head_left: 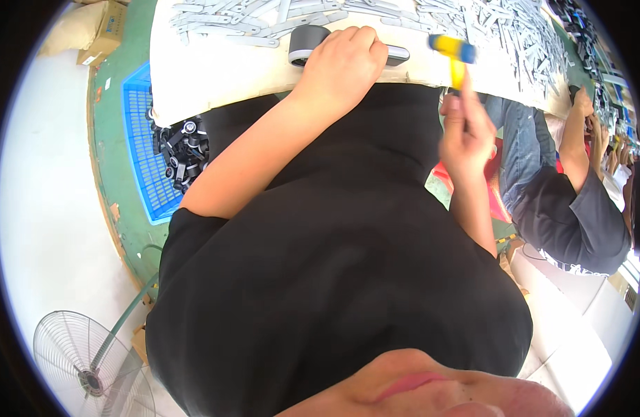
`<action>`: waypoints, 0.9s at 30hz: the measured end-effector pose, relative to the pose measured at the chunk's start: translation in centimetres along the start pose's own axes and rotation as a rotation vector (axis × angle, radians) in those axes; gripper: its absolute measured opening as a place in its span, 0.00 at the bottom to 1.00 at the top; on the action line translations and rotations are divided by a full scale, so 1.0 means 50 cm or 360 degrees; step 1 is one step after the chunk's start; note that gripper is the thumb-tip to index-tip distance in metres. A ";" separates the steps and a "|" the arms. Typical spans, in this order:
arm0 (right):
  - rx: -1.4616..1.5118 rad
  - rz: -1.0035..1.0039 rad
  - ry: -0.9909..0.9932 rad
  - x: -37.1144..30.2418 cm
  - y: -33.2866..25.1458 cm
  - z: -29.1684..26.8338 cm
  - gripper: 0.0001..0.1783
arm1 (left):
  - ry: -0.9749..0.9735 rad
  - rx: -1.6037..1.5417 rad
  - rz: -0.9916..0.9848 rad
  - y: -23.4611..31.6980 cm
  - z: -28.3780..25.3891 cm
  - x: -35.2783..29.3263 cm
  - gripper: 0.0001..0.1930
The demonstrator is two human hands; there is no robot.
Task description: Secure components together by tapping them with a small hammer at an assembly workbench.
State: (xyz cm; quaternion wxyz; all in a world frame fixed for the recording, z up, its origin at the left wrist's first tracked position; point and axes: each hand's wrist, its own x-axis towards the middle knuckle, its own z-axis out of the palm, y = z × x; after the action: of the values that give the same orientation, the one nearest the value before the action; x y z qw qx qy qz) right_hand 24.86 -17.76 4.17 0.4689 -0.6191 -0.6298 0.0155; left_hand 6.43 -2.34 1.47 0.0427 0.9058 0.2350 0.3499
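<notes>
My left hand is closed around the middle of a black and silver-grey part, pressing it down near the table's front edge. A broad rounded end sticks out left of the fingers, and a narrower end shows on the right. My fingers hide its middle. To the right, my right hand grips the handle of a small mallet with a blue and dark head and a yellow neck. The mallet head is raised apart from the part and slightly blurred.
Many flat grey strips lie across the back and right of the pale table. A blue plastic crate with black parts stands at the left. A wire fan is at lower left. Another person works at the right.
</notes>
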 end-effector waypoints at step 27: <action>0.0540 0.0551 -0.0052 0.002 -0.003 -0.001 0.29 | -0.0278 0.0005 0.0186 0.024 -0.049 0.006 0.12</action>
State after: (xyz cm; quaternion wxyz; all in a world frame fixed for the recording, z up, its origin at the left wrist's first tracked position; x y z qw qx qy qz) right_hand 24.80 -17.71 4.33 0.5464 -0.6299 -0.5100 0.2112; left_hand 5.53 -3.48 3.79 0.0410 0.9451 0.1776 0.2712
